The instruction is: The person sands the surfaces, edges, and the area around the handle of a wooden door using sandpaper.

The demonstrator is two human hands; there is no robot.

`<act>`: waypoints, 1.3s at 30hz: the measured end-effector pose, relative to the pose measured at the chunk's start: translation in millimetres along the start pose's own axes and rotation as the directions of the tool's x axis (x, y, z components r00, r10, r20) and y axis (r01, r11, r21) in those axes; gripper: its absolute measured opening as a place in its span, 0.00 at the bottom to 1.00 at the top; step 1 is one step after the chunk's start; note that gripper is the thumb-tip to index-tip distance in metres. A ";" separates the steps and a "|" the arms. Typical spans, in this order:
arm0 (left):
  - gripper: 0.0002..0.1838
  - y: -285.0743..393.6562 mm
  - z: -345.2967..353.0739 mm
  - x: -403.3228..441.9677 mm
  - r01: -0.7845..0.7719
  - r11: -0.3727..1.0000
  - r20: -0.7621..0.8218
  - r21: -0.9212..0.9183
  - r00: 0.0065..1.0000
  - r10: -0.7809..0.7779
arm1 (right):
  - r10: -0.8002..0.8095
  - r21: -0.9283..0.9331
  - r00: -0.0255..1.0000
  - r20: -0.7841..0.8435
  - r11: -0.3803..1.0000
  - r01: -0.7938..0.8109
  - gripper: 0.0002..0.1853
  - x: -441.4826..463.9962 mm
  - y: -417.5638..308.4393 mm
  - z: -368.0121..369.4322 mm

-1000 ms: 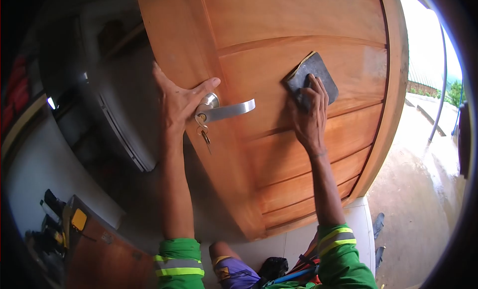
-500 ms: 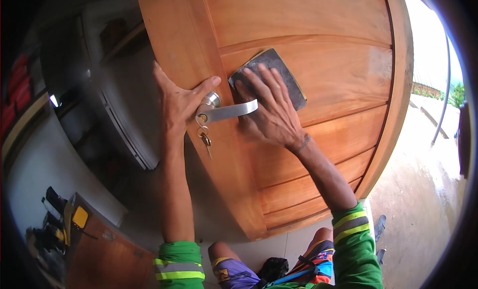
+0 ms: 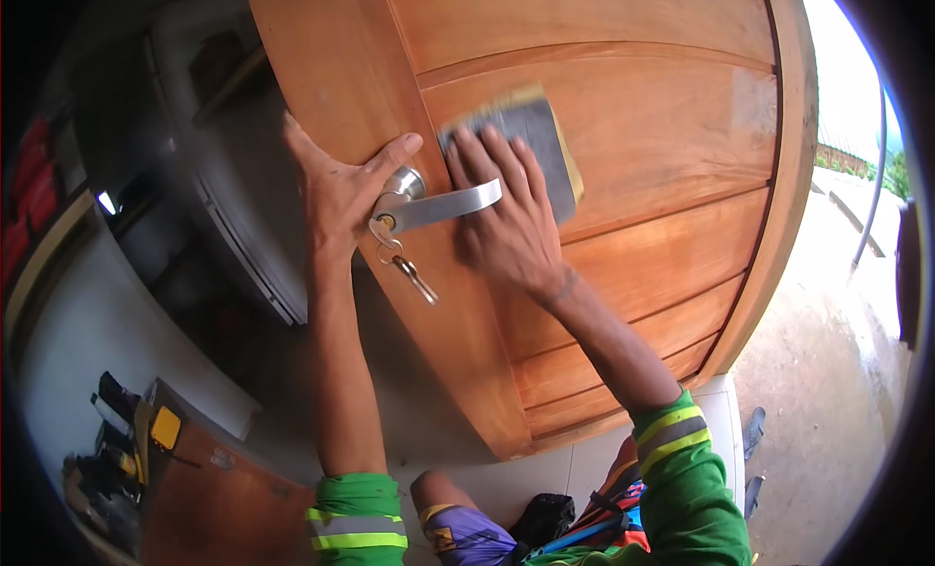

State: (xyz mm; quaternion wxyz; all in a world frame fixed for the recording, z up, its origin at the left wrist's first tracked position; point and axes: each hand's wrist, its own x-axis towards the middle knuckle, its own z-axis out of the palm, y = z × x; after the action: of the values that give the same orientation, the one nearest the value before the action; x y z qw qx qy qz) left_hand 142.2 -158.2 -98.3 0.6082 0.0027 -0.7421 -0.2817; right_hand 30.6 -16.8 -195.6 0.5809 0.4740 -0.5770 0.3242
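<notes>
A panelled wooden door (image 3: pixel 623 98) stands open in front of me. My left hand (image 3: pixel 341 196) grips its edge beside the lock, with the thumb across the door's face and the fingers out of sight behind. Under my right hand (image 3: pixel 511 210), a dark grey sheet of sandpaper (image 3: pixel 545 132) with a tan edge is held flat against a door panel. The fingers lie along the sheet and blur slightly. Between the two hands is a silver lever handle (image 3: pixel 438 211), its tip close to the right hand. Keys (image 3: pixel 414 276) hang on a ring from its lock.
At lower left, a brown wooden cabinet (image 3: pixel 214 498) bears a yellow item (image 3: pixel 166 428) and dark tools. A white wall (image 3: pixel 127 332) rises behind it. Sandals (image 3: pixel 754 432) lie outside on the concrete ground (image 3: pixel 808 361) at right. Pale floor tiles (image 3: pixel 545 464) show below the door.
My right hand and the sandpaper have shifted slightly up and left on the panel, and the sheet has turned. The keys have swung right. My left hand keeps its grip.
</notes>
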 end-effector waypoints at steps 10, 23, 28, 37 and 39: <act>0.67 -5.7 -0.4 -0.5 -0.006 0.998 0.023 -0.065 1.000 0.007 | -0.173 0.204 0.934 0.314 0.973 0.111 0.48 -43.3 33.3 -31.5; 0.63 -3.4 -2.4 -1.4 -0.058 0.998 0.015 -0.020 0.998 0.059 | -0.038 0.168 0.999 0.039 0.985 0.031 0.40 -51.8 18.2 -5.9; 0.62 -4.6 -3.3 -1.7 -0.091 0.995 0.026 -0.040 0.995 0.092 | -0.115 0.158 0.993 0.015 0.981 0.112 0.38 -56.2 30.4 -0.9; 0.61 -1.3 -6.5 -2.8 -0.039 0.998 0.073 -0.038 0.996 0.042 | -0.023 0.096 0.997 0.077 0.995 0.015 0.35 -59.0 15.3 -1.6; 0.61 -4.2 -6.7 -2.9 -0.060 0.998 0.060 -0.020 0.996 0.061 | -0.078 0.106 0.996 0.040 0.992 0.074 0.36 -65.2 26.0 1.8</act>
State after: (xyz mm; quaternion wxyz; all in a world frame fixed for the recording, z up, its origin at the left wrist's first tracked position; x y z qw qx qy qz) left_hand 147.7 -163.6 -102.1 0.5936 -0.0340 -0.7574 -0.2699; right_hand -2.2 1.5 -255.0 0.5543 0.5324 -0.5534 0.3211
